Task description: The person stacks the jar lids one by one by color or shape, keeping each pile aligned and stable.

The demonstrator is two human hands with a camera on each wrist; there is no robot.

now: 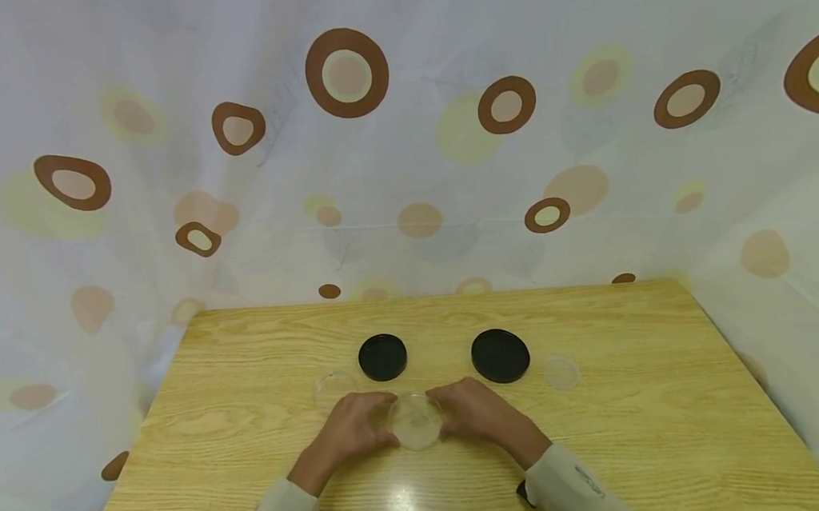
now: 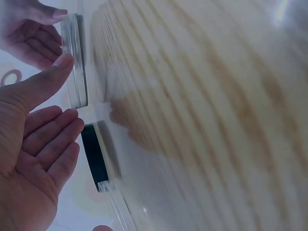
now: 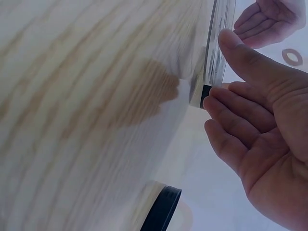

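Observation:
A clear round petri dish point(image 1: 415, 422) is between my two hands near the middle of the table. My left hand point(image 1: 354, 424) holds its left edge, thumb on the near side and fingers on the far side. From the right, my right hand point(image 1: 475, 411) grips the opposite edge in the same way. Both wrist views show the dish edge-on, close over the wood, with a thumb point(image 3: 232, 41) at its rim. Beyond the hands lie a black round dish point(image 1: 383, 358) and a slightly larger black dish point(image 1: 500, 356).
A clear round dish point(image 1: 335, 386) lies left of the smaller black one, partly behind my left hand. Another clear disc point(image 1: 561, 373) is right of the larger black dish. The wooden table point(image 1: 647, 429) is bordered by a patterned curtain point(image 1: 416, 151) at back and sides.

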